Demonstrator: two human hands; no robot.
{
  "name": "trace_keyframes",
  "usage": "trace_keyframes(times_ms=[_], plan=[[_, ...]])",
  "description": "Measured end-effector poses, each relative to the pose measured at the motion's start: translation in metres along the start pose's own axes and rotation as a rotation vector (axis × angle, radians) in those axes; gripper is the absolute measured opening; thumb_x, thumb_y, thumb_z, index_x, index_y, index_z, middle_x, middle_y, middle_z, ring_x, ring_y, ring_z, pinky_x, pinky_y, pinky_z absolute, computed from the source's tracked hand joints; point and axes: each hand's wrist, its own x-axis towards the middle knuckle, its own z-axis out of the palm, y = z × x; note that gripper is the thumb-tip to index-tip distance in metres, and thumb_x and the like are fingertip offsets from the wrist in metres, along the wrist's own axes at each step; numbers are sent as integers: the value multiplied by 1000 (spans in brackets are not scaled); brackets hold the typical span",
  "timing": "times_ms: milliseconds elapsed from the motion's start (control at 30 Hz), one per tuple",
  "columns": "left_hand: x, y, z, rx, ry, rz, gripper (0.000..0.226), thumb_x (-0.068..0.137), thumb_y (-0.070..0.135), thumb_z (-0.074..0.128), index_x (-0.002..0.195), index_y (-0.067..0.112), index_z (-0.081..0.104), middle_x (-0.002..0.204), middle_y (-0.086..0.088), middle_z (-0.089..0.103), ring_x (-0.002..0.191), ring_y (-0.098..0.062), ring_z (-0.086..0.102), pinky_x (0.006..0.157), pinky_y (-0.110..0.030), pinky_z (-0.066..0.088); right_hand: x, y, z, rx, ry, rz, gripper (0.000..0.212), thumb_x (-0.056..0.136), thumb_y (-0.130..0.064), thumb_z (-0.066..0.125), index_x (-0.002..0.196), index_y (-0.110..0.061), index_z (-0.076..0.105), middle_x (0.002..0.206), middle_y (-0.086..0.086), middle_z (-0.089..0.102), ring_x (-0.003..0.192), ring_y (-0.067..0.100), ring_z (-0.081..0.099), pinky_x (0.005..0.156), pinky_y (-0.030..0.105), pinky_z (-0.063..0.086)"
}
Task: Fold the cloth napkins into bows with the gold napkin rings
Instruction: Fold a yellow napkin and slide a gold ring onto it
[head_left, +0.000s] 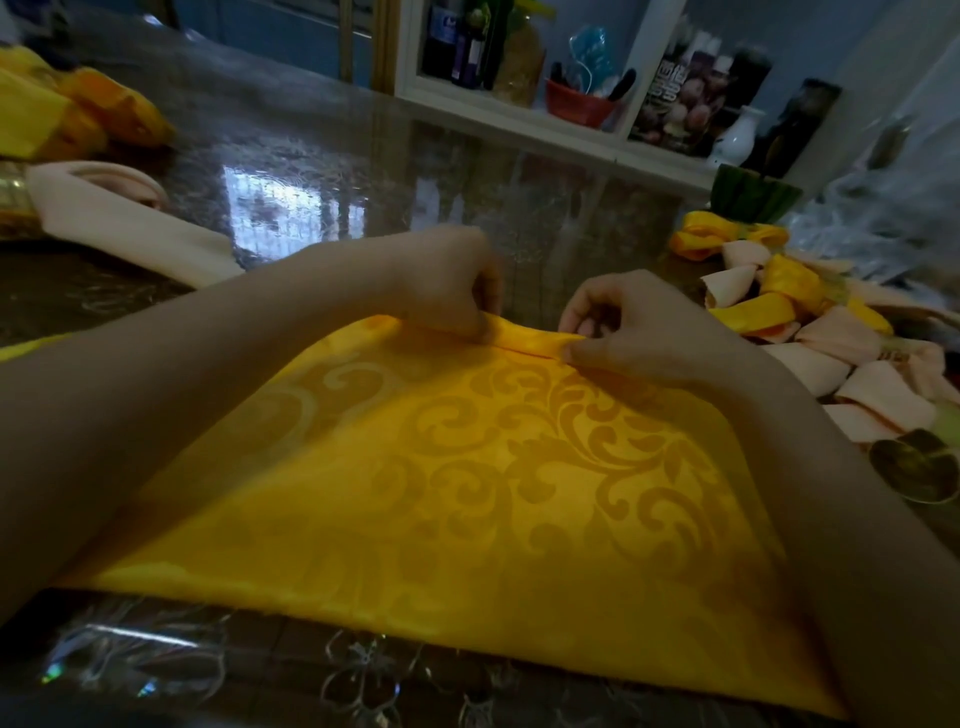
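Observation:
A yellow napkin (467, 493) with a scroll pattern lies spread on the table in front of me. Its far edge is turned over into a narrow fold. My left hand (447, 283) pinches that fold near the middle. Just to its right, my right hand (623, 322) pinches the same fold with thumb and fingers. A peach napkin bow (130, 218) in a gold ring (15, 192) rests at the far left.
The glossy table (322, 176) carries a pile of folded yellow and peach napkins (810, 332) at the right and more yellow cloth (67, 109) at the far left. A white shelf (519, 104) with bottles and a red bowl stands behind.

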Motion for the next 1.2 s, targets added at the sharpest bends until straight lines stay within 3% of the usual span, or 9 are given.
trace_keyframes(times_ms=[167,333,500,733,834,934,1067,1200], plan=[[-4,10,-2,58,-2,13,13,87,10,60,92,20,54,73,11,43,64,-4,42,54,-16,36,-3,-7,-1,-46,-40,-30,26,79,1,64,78,-25,59,73,-5,54,58,-2,48,54,11,40],[-4,12,-9,-70,-194,-103,19,86,4,57,99,18,53,76,3,48,64,-9,46,53,-17,38,-4,-9,-6,-73,-240,31,24,85,-3,57,85,-27,57,81,-2,53,70,9,49,63,27,42],[0,2,-11,-216,-234,-207,13,89,19,59,96,8,61,75,-2,55,63,-9,53,50,-14,47,-5,-6,-11,19,-258,75,15,92,-12,56,85,-26,60,79,-6,55,69,6,53,62,19,43],[1,-5,-10,-296,-197,-225,5,90,19,58,87,19,62,77,-1,58,64,-8,55,46,-13,44,-5,-1,-12,16,-252,77,14,87,-18,64,90,-31,64,74,-6,57,70,6,55,66,19,45],[-1,-4,-11,-246,-232,-190,4,88,19,60,90,21,63,78,2,57,64,-7,52,55,-18,45,-6,-2,-14,-4,-222,63,14,86,-19,66,89,-33,66,81,-6,62,75,5,57,67,18,45],[-4,1,-11,-66,-206,-137,8,85,25,65,86,30,58,85,11,52,74,-4,49,70,-22,43,-8,-5,-14,5,-209,78,13,85,-17,67,86,-31,66,76,-9,59,62,-2,54,57,12,40],[-7,9,-10,32,-149,-94,9,85,21,65,90,23,58,78,9,50,68,-5,47,57,-16,37,-9,-11,-9,-45,-176,46,19,81,-8,67,79,-26,60,76,-5,56,61,3,50,54,13,42],[-9,13,-14,-23,-279,-182,22,85,22,65,103,12,60,77,1,54,62,-11,50,48,-16,42,-11,-19,-7,-117,-243,8,21,79,-4,65,74,-23,57,75,-6,53,64,4,48,58,18,41]])
